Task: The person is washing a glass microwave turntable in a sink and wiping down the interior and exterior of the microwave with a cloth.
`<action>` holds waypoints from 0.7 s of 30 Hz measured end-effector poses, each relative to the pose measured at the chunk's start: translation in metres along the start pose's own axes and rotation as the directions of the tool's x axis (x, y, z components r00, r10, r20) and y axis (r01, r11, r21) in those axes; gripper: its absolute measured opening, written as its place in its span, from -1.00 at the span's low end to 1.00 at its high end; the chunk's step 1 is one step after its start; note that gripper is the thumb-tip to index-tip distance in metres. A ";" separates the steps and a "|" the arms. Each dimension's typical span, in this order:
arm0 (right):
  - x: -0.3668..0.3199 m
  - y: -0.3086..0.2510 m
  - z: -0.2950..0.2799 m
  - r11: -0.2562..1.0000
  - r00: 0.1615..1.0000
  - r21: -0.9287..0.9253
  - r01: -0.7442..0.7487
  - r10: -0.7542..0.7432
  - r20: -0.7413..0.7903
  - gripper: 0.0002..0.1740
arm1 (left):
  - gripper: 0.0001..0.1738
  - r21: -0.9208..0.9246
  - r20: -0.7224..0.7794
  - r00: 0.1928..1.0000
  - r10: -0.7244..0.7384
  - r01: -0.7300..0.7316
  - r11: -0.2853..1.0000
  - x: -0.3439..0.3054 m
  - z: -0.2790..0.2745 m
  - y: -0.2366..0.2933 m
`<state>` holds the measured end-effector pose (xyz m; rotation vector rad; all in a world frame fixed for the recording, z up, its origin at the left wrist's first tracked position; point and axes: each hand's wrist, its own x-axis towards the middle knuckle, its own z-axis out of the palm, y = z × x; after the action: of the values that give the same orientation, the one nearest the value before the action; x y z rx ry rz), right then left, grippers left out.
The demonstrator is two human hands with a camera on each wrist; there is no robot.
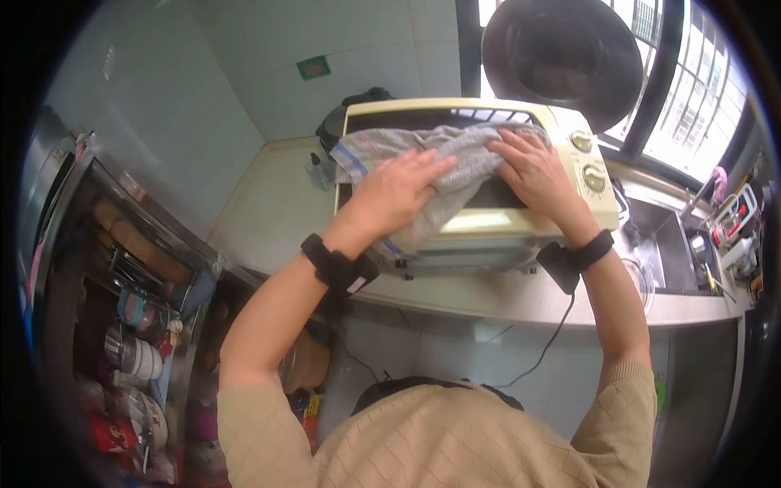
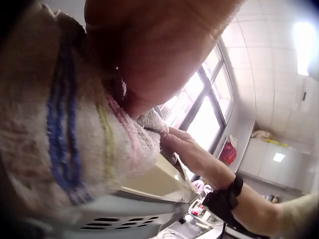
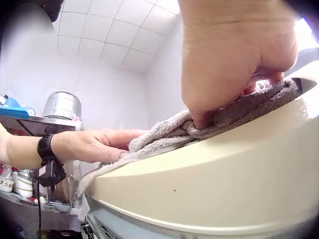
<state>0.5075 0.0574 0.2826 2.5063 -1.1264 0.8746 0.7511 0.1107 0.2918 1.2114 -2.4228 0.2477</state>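
Observation:
A grey terry towel (image 1: 455, 154) with blue, yellow and pink stripes lies bunched over the front opening of a cream toaster oven (image 1: 488, 221). My left hand (image 1: 399, 191) rests on the towel's left part, fingers stretched toward the middle. My right hand (image 1: 533, 172) arches over the right end of the cloth and grips it, thumb against the folds in the right wrist view. The towel's striped edge (image 2: 65, 119) hangs over the oven's left side. Two knobs (image 1: 595, 177) sit on the panel just right of my right hand.
Behind the oven a large dark pan (image 1: 563, 61) stands by the barred window. To the right is a metal sink (image 1: 663, 244). A small bottle (image 1: 318, 172) stands on the counter (image 1: 268, 203) at left, beyond a rack (image 1: 150, 252) of bowls and pots.

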 end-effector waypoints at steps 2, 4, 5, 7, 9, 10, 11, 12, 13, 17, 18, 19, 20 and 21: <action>0.002 0.001 0.001 0.999 0.997 -0.035 -0.035 0.037 0.064 -0.58 | -0.47 -0.011 -0.022 1.000 -0.002 0.002 1.000 0.007 0.001 -0.004; 0.001 0.002 0.001 0.997 0.995 -0.048 -0.056 0.060 0.083 -0.56 | -0.48 -0.023 -0.038 0.999 -0.021 0.020 1.000 0.011 0.002 -0.004; 0.001 0.002 0.001 0.995 0.992 -0.063 -0.075 0.081 0.096 -0.54 | -0.49 -0.031 -0.058 0.998 -0.039 0.037 0.999 0.013 0.003 -0.003; 0.002 0.003 0.000 0.991 0.982 -0.079 -0.110 0.120 0.144 -0.52 | -0.53 -0.056 -0.121 0.992 -0.034 0.027 0.998 0.019 0.008 -0.003; 0.007 0.010 0.002 0.993 0.981 -0.046 -0.113 0.118 0.151 -0.52 | -0.55 -0.003 -0.164 0.985 -0.050 0.050 0.999 0.025 0.008 -0.003; 0.010 0.013 0.004 0.993 0.986 -0.034 -0.112 0.116 0.123 -0.54 | -0.59 0.017 -0.239 0.971 -0.020 0.025 1.000 0.030 0.009 -0.002; 0.010 0.017 0.007 0.993 0.985 -0.035 -0.114 0.117 0.128 -0.54 | -0.59 0.012 -0.238 0.971 -0.022 0.025 1.000 0.033 0.010 0.000; 0.009 0.022 0.012 0.995 0.994 -0.009 -0.099 0.100 0.054 -0.56 | -0.60 0.027 -0.285 0.958 -0.028 0.037 0.999 0.037 0.011 0.001; 0.009 0.028 0.018 0.997 0.996 0.015 -0.082 0.082 -0.025 -0.57 | -0.60 0.044 -0.333 0.943 -0.031 0.048 0.998 0.041 0.011 0.003; 0.010 0.035 0.009 0.971 0.967 0.221 0.091 -0.033 -0.253 -0.68 | -0.63 0.255 -0.536 0.822 0.192 -0.059 0.965 0.050 -0.010 0.032; 0.012 0.033 0.007 0.966 0.900 0.173 0.191 -0.102 -0.424 -0.70 | -0.67 0.310 -0.611 0.728 0.311 -0.141 0.940 0.055 -0.010 0.032; 0.011 0.037 0.003 0.964 0.865 0.143 0.225 -0.130 -0.484 -0.67 | -0.67 0.307 -0.609 0.732 0.306 -0.138 0.942 0.053 -0.011 0.037; 0.012 0.039 0.002 0.961 0.828 0.115 0.252 -0.152 -0.540 -0.64 | -0.68 0.323 -0.610 0.719 0.332 -0.157 0.933 0.049 -0.018 0.047; 0.012 0.038 0.000 0.957 0.786 0.083 0.277 -0.176 -0.593 -0.62 | -0.68 0.340 -0.612 0.705 0.359 -0.175 0.924 0.043 -0.022 0.057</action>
<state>0.4855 0.0248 0.2896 2.1680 -0.5487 1.5688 0.6897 0.1215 0.3316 0.6637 -1.9297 0.9454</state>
